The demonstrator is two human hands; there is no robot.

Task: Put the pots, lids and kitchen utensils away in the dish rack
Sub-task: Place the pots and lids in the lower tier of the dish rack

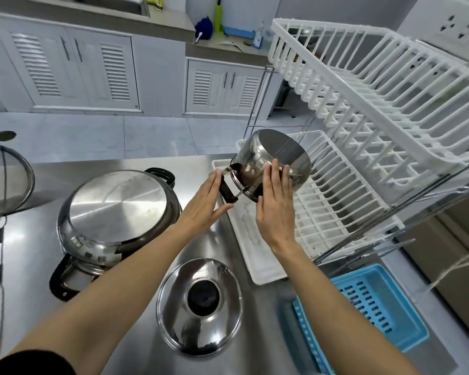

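The small steel pot [275, 161] is tipped on its side at the near-left end of the dish rack's [344, 201] lower tier, its flat base turned up and away toward the rack, its open mouth facing down and toward the person. Its axis from mouth to base runs from the counter's front edge up toward the rack. One black side handle [226, 191] juts out on the left, over the white drip tray [257, 255] beneath the rack.

The left hand [203, 207] has straight fingers held together, flat against that black handle. The right hand [276, 209] lies with fingers straight and together, pressed against the pot's shiny wall from the near side. Neither hand curls around the pot.

On the steel counter [33, 253], a large pot [117, 217] sits upside down toward the left side, black handles front and back. A steel lid [201, 307] with a black knob lies near the front edge, between the forearms. A blue slotted basket [363, 309] sits at the front right corner, just beside the drip tray. A glass lid [6, 182] shows at the left edge. The rack's upper tier [377, 85] stands above, tilted.
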